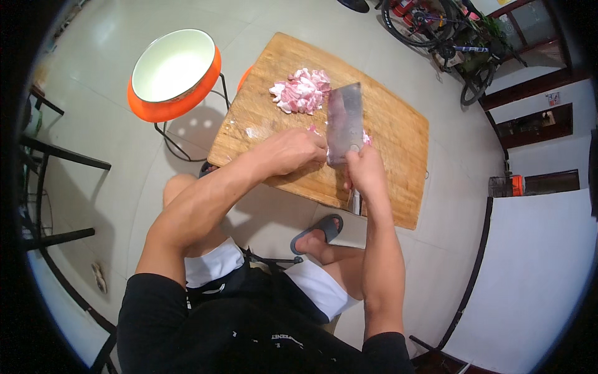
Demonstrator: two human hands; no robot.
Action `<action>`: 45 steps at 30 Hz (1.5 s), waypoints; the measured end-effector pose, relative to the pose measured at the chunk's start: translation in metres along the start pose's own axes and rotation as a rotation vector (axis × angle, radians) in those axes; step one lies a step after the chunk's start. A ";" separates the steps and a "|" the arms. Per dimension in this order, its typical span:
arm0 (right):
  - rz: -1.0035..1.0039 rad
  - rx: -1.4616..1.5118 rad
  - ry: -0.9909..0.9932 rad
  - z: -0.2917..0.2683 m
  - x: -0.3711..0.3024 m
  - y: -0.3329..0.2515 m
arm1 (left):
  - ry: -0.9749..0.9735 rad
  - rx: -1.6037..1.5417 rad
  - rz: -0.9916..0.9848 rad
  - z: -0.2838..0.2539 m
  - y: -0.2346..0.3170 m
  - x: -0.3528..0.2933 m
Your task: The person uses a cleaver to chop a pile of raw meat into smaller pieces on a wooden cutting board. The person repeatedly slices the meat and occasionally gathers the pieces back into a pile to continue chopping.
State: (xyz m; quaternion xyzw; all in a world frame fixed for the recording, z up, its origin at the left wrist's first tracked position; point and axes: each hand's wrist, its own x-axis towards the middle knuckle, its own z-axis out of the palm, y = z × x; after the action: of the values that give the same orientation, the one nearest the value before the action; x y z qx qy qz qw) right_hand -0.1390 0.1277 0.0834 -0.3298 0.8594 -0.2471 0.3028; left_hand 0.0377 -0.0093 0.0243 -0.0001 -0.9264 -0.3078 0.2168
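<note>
My right hand [366, 167] is closed round the handle of a cleaver [344, 118], whose broad grey blade stands over the near part of a thick wooden cutting board [402, 143]. Against the blade's left side, my left hand [294, 151] presses on the board with its fingers curled; what lies under them is hidden. Small pink bits show just beyond its fingertips, and more sit on the blade's right side. A heap of chopped pink and white meat [301, 91] lies toward the far left of the board.
Left of the board, an orange basin with a white inside [174, 65] rests on a black metal stand [177, 143]. Black furniture legs [65, 153] reach in at the left. Bicycles [436, 37] are at the far right, and a white panel [536, 274] fills the near right.
</note>
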 end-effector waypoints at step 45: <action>-0.116 -0.163 0.060 0.019 -0.020 -0.018 | 0.096 -0.078 -0.139 0.005 -0.010 -0.006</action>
State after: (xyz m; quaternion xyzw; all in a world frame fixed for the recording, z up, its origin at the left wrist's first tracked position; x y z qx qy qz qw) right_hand -0.1061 0.1262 0.0884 -0.3950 0.8647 -0.2033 0.2343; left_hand 0.0402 -0.0140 0.0124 0.0706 -0.9002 -0.3575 0.2387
